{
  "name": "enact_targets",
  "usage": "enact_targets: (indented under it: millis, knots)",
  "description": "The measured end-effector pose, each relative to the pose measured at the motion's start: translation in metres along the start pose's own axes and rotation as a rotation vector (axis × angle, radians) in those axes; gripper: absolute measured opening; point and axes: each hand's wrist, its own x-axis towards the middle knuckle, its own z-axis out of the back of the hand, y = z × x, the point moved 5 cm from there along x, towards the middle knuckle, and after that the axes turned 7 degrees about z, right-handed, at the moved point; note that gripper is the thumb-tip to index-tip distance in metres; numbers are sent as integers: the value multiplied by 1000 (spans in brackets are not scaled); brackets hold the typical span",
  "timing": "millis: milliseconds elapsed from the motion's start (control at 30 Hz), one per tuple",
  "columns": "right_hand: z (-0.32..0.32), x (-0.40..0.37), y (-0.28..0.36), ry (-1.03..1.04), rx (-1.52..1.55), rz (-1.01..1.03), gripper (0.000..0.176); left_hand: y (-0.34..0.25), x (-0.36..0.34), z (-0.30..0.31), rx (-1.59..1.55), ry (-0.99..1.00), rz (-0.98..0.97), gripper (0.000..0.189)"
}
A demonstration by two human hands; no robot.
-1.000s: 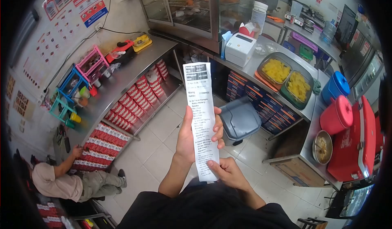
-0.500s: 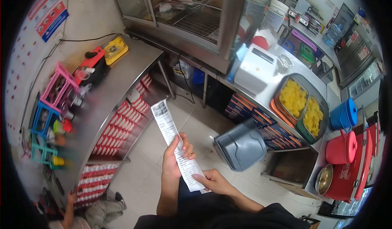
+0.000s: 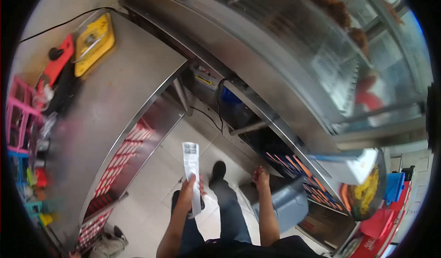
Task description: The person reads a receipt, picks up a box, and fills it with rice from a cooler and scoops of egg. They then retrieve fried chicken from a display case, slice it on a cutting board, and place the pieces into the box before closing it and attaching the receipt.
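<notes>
A long printed paper receipt [image 3: 191,159] hangs in my left hand [image 3: 187,190], which is closed around its lower part; the top end points away from me and the bottom end hangs past my fingers. My right hand [image 3: 261,176] is apart from the paper, over the floor near the grey plastic bin [image 3: 282,205]. Its fingers are loosely curled in, and nothing shows in them. Below the hands are my legs and dark shoes [image 3: 218,171] on the tiled floor.
A steel table [image 3: 133,55] on the left bears a yellow tray [image 3: 108,44] and a pink basket [image 3: 20,115]; red-and-white boxes [image 3: 119,159] fill its shelf. A heated display cabinet [image 3: 257,42] with fried food stands ahead. A person's leg and shoe [image 3: 118,232] show at lower left.
My right hand has let go of the receipt and swung right, toward the bin. My left hand keeps the receipt. The view has moved closer to the steel table and display cabinet.
</notes>
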Motion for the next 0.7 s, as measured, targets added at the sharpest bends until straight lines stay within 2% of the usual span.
enact_targets:
  millis: [67, 100, 167, 200, 233, 267, 300, 333, 467, 533, 567, 633, 667, 700]
  knots:
    - [-23, 108, -16, -20, 91, 205, 18, 19, 75, 22, 117, 15, 88, 41]
    - [-26, 159, -21, 7, 22, 200, 19, 32, 112, 35, 173, 56, 59, 40]
    - [-57, 225, -7, 94, 99, 300, 27, 53, 188, 60, 240, 66, 104, 41]
    - [-83, 240, 10, 158, 249, 405, 33, 60, 223, 71, 248, 90, 108, 41]
    - [-99, 293, 12, 148, 263, 550, 41, 64, 254, 87, 298, 66, 104, 41]
    - [-128, 270, 46, 186, 38, 423, 47, 68, 281, 100, 345, 40, 98, 42]
    - [-150, 280, 60, 109, -55, 399, 54, 65, 298, 105, 352, 55, 93, 42]
    - [-167, 300, 64, 220, -62, 467, 61, 56, 306, 108, 382, 30, 73, 39]
    - [-226, 373, 87, 226, -155, 551, 61, 36, 353, 117, 437, 46, -55, 36]
    - [-243, 394, 98, 246, -263, 756, 69, 28, 372, 117, 395, 23, -101, 36]
    - [-244, 398, 102, 227, -254, 772, 69, 27, 377, 117, 408, 44, -109, 36]
    - [-254, 396, 98, 444, -458, 658, 66, 22, 376, 115, 378, -4, -111, 36]
    - [-249, 390, 103, 479, -521, 579, 60, 19, 377, 117, 365, -9, -113, 37]
    - [-242, 390, 115, 475, -524, 586, 60, 16, 375, 116, 362, -1, -116, 37]
